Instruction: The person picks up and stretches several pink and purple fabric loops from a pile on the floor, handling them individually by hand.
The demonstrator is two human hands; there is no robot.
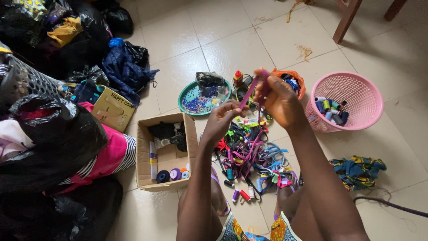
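Head view shows 2 raised hands above a floor pile of ribbons and spools (254,160): the right hand (278,100) and left hand (221,119) each pinch a purple ribbon (250,89), stretched slanting between them, forearms angled upward.

Pale tiled floor (232,40), strewn with a tangle of ribbons and thread spools (254,163). Also carried a pink basket (356,96), a cardboard box (166,154), a green dish of beads (198,99). Crumpled patterned cloth (358,171) lay rightward, black bags (53,147) leftward.
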